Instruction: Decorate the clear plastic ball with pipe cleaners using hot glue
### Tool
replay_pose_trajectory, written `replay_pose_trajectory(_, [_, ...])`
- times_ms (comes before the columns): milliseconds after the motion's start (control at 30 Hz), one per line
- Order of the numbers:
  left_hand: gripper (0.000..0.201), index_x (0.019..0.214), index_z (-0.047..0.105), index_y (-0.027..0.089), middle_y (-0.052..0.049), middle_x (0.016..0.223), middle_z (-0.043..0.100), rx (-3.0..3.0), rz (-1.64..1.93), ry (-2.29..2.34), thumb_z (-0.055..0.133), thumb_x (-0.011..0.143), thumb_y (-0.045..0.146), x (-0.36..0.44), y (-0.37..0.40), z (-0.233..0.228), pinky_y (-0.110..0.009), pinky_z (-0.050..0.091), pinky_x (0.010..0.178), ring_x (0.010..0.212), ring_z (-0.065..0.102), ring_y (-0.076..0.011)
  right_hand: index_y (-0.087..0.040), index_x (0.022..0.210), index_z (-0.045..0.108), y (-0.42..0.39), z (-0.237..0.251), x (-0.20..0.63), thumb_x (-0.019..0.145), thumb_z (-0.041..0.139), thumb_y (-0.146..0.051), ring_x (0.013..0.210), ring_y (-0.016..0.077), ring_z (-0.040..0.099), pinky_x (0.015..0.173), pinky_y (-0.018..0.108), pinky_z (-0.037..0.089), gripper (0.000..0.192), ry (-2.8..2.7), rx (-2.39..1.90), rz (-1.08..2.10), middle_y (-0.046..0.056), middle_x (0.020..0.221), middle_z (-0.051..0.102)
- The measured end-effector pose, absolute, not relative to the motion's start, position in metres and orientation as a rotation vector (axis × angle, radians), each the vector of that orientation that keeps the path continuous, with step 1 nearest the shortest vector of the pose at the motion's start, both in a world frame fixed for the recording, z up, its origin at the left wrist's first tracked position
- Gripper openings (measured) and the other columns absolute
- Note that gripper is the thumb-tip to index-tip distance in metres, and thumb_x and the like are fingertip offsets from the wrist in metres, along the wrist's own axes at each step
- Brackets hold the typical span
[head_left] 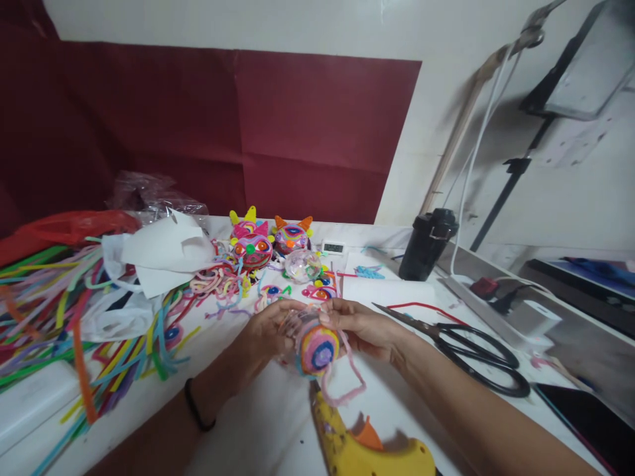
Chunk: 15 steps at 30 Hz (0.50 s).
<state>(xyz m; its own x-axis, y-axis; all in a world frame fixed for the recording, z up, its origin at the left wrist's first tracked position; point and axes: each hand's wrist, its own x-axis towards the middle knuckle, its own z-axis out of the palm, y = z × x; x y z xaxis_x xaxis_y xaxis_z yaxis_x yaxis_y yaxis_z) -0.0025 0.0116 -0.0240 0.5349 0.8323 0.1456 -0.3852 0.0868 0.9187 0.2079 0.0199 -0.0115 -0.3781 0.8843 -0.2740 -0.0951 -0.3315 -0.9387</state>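
Note:
A clear plastic ball [292,324] is held between both hands above the table. Its near side carries coiled pipe cleaner rings [318,349] in blue, purple, orange, yellow and pink. My left hand [268,334] grips the ball from the left, its fingers curled round the side. On the right, my right hand [364,327] pinches at the ball's upper edge, and a loose pink pipe cleaner [350,398] hangs in a loop from beneath those fingers. Just below the ball lies a yellow hot glue gun [367,456] with an orange trigger, its nozzle toward the ball.
Black-handled scissors [461,344] lie right of my right hand, near a phone [585,423] and a power strip [496,324]. Behind stand finished decorated balls [252,250], another clear ball [302,266] and a black bottle [427,244]. Several loose pipe cleaners [124,370] spread across the left.

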Motion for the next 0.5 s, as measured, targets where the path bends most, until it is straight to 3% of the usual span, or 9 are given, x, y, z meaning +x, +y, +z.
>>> replay_pose_trajectory(267, [0.033,0.102,0.061,0.019,-0.001,0.072,0.067,1.091,0.974,0.63,0.074,0.075,0.032,0.001,0.005,-0.016,-0.024,0.046,0.057,0.061,0.061,-0.0142,-0.021,0.081,0.054,0.022,-0.003,0.204,0.051,0.091,-0.035,0.052,0.0076,0.05,0.045,0.02,0.043,0.05,-1.254,-1.193,1.764,-0.009,0.065,0.053])
replay_pose_trajectory(500, [0.036,0.098,0.061,0.021,0.002,0.068,0.065,1.111,1.001,0.764,0.078,0.07,0.034,0.0,0.003,-0.011,-0.021,0.044,0.05,0.052,0.057,-0.0113,-0.02,0.083,0.055,0.026,0.008,0.194,0.046,0.092,-0.031,0.057,0.0095,0.053,0.042,0.019,0.04,0.054,-1.34,-1.27,1.748,-0.007,0.071,0.057])
